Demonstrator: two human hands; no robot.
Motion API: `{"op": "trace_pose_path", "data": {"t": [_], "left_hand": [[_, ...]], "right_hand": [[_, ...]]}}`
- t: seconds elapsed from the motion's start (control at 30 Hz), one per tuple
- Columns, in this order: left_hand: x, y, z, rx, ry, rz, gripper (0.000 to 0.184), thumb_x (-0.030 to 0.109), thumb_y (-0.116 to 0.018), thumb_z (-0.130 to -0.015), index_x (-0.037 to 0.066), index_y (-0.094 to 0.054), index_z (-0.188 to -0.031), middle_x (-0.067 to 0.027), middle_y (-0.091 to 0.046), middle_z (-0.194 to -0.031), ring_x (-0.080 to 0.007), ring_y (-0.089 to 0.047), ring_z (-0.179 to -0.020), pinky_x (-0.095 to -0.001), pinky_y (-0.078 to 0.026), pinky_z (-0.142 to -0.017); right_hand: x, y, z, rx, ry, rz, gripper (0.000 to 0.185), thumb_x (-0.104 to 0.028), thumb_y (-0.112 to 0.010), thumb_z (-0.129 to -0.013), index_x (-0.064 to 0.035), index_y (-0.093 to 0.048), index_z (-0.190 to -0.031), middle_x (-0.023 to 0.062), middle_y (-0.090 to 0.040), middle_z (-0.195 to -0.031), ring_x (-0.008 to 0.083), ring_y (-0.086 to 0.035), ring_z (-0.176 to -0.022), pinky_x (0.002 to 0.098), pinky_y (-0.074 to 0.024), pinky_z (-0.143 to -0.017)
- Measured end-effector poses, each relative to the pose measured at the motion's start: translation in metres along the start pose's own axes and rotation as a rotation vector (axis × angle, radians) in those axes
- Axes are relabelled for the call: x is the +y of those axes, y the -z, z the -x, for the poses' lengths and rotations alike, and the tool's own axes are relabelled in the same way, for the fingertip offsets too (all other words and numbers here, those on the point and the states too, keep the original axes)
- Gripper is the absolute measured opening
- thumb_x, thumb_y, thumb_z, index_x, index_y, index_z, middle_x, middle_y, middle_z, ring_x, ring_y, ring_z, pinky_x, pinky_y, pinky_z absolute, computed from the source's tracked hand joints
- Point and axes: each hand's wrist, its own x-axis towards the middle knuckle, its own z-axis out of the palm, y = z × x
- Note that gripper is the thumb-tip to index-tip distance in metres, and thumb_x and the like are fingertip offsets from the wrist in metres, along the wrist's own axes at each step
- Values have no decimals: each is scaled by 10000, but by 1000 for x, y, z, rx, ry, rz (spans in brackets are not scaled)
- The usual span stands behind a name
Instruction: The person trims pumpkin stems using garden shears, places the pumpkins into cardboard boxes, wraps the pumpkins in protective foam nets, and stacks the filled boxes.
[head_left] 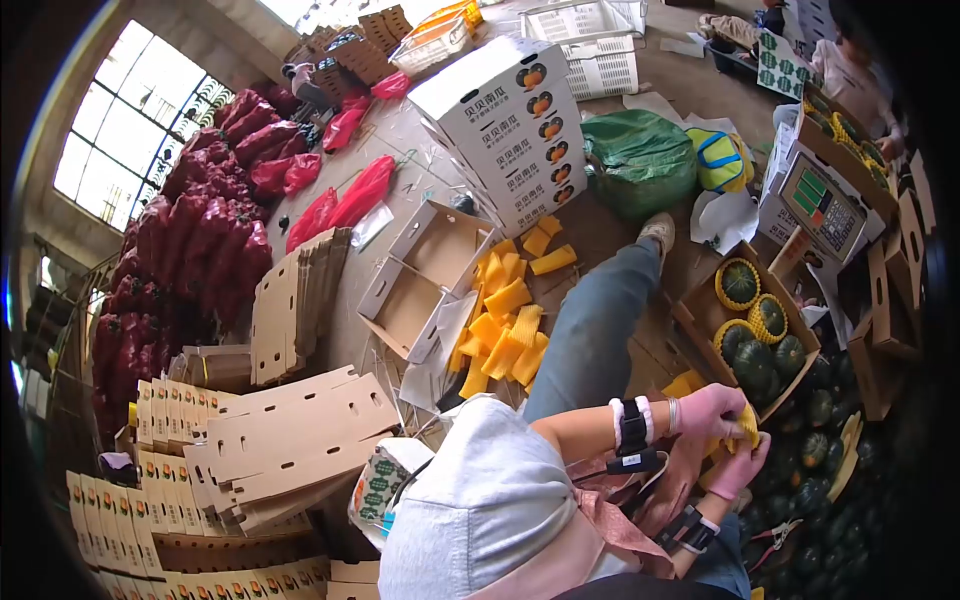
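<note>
My left hand, in a pink glove, has its fingers closed on a yellow foam net. Just below it, my right hand, gloved in pink too, pinches the lower side of the same net. Whether a squash is inside the net cannot be made out. Beside my hands is a cardboard box with dark green squashes, some wrapped in yellow nets. Loose squashes lie in a heap to the right of my hands.
Yellow foam nets lie piled near my leg, beside an open box. A white carton stack, green sack, scale and red-handled tool surround me. Another person sits at upper right.
</note>
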Motion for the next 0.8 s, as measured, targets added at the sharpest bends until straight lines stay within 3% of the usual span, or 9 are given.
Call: {"op": "trace_pose_path", "data": {"t": [0.07,0.2,0.27,0.3,0.37,0.43,0.53,0.7,0.8], "left_hand": [[6,0,-1,25,-194,-460,206,132,-685,-708,21,-545,-811,-121,-575,-793,-283,-584,-745,-353,-469,-647],[-8,-7,-9,221,198,-192,232,59,-632,-707,11,-594,-931,-175,-603,-827,-357,-595,-772,-349,-492,-695],[-6,-2,-11,80,510,673,192,83,-610,-761,-16,-609,-926,-98,-659,-874,-205,-637,-791,-301,-509,-732],[-17,4,-10,46,74,88,179,90,-608,-786,-13,-612,-932,-75,-657,-883,-170,-628,-798,-288,-506,-743],[-17,11,-9,-26,-95,26,163,106,-605,-825,-6,-618,-943,-47,-654,-889,-134,-618,-805,-271,-501,-762],[4,12,-4,-105,478,1050,157,122,-604,-853,2,-624,-954,-38,-653,-884,-131,-617,-804,-264,-496,-775],[5,17,5,-149,313,948,182,147,-596,-878,-5,-625,-974,-29,-656,-891,-122,-619,-811,-264,-497,-774],[-19,3,-7,-111,142,297,206,183,-672,-827,-3,-594,-867,-24,-607,-830,-124,-554,-738,-272,-461,-691],[-18,-2,-5,41,-110,12,225,161,-715,-767,-5,-598,-864,-75,-576,-844,-177,-561,-775,-292,-465,-698]], "right_hand": [[8,13,-6,118,79,337,163,-103,-582,-852,-60,-425,-848,-7,-404,-817,119,-420,-758,227,-400,-739],[-3,-14,3,209,217,432,262,21,-534,-772,-8,-451,-1019,63,-491,-961,183,-501,-903,296,-417,-870],[10,9,-3,73,321,830,311,8,-534,-796,23,-497,-1105,92,-548,-1072,214,-533,-979,324,-431,-890],[26,28,-10,5,58,457,339,5,-548,-794,25,-504,-1130,99,-558,-1092,227,-545,-990,339,-440,-894],[36,46,-13,-102,-132,-42,376,-5,-565,-788,25,-517,-1159,109,-574,-1114,246,-567,-1000,362,-453,-902],[24,43,-1,-169,-74,-266,387,-22,-571,-781,21,-527,-1163,113,-586,-1115,252,-581,-1000,374,-459,-913],[1,34,6,-218,-223,-550,390,-62,-580,-779,20,-537,-1157,114,-595,-1112,249,-589,-1015,379,-459,-934],[12,18,0,-149,-163,-324,403,-191,-589,-841,-5,-513,-1190,113,-566,-1153,236,-580,-1010,379,-472,-899],[23,14,1,-174,-432,-741,401,-272,-549,-893,-9,-507,-1194,115,-565,-1155,231,-575,-1016,350,-474,-895]]}}
